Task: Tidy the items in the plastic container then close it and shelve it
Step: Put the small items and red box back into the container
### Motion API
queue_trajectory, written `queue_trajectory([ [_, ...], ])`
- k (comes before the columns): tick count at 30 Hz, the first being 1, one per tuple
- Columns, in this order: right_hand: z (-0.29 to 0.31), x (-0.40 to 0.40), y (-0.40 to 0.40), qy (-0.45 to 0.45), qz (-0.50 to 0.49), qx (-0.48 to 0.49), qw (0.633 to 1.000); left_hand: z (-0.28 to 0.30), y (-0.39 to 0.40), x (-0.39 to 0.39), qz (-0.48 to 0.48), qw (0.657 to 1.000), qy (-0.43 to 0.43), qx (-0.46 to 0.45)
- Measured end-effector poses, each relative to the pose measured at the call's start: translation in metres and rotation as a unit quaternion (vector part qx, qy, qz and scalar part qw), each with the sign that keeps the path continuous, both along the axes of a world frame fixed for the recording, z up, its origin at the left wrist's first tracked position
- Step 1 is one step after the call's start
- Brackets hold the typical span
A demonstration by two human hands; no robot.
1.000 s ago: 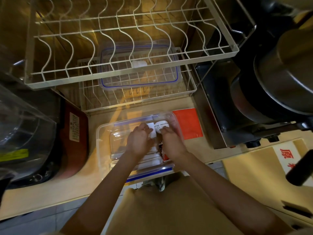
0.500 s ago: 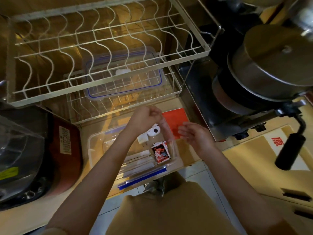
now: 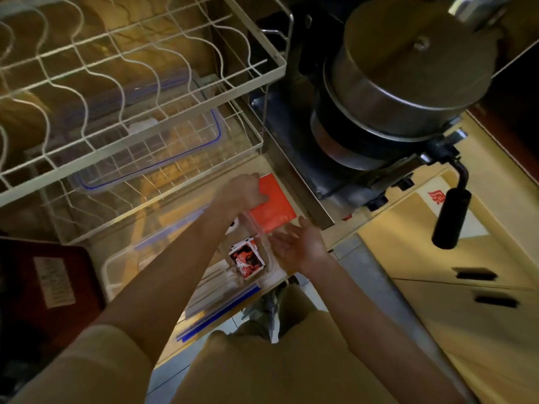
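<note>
An open clear plastic container (image 3: 122, 265) with blue trim sits on the counter's front edge. Inside it lie a red-and-white printed packet (image 3: 247, 258), a small round white item (image 3: 233, 226) and flat pale items under my left arm. My left hand (image 3: 243, 191) is closed on the upper left edge of an orange-red flat packet (image 3: 274, 209) lying just beyond the container's far right corner. My right hand (image 3: 302, 243) is spread, palm up, at the container's right wall and holds nothing. A clear lid (image 3: 186, 135) with a blue rim rests on the lower shelf of the wire rack (image 3: 262, 68).
A steel pot (image 3: 408, 71) with a lid stands on a stove at the right, and a black pan handle (image 3: 450, 217) sticks out towards me. A dark red appliance (image 3: 52, 281) sits left of the container. Cardboard boxes (image 3: 423, 252) lie at lower right.
My left hand left the container and moved right onto the orange-red packet. My right hand came back towards the container's right wall. The view shifted left and tilted.
</note>
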State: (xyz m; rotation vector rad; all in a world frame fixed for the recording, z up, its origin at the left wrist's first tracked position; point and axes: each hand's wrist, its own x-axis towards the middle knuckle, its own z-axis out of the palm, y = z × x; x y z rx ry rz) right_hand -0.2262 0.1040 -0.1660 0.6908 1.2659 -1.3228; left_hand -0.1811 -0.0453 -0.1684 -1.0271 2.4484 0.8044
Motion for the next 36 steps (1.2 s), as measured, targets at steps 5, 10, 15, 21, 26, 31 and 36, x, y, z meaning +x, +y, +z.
queue_trajectory([
  [5, 0.004, 0.0, -0.005, 0.014, 0.014, -0.006, 1.0, -0.001, 0.001, 0.002, 0.019, 1.0, 0.023, -0.006],
  [10, 0.014, -0.005, -0.011, 0.095, 0.048, -0.009, 0.994, 0.019, 0.008, 0.016, 0.077, 0.987, 0.135, -0.05],
  [15, 0.031, -0.004, -0.016, 0.276, 0.136, -0.032, 0.951, 0.049, 0.025, 0.045, 0.14, 0.96, 0.219, -0.106],
  [21, 0.048, 0.011, -0.021, 0.49, 0.24, -0.076, 0.835, 0.072, 0.053, 0.089, 0.287, 0.899, 0.302, -0.136],
  [26, 0.056, 0.036, -0.024, 0.549, 0.32, -0.101, 0.766, 0.063, 0.079, 0.134, 0.4, 0.846, 0.328, -0.13],
  [31, 0.036, 0.078, -0.03, 0.495, 0.406, -0.166, 0.75, 0.036, 0.108, 0.182, 0.476, 0.812, 0.308, -0.136],
  [36, 0.01, 0.113, -0.034, 0.434, 0.494, -0.215, 0.722, 0.017, 0.117, 0.215, 0.529, 0.802, 0.255, -0.11],
])
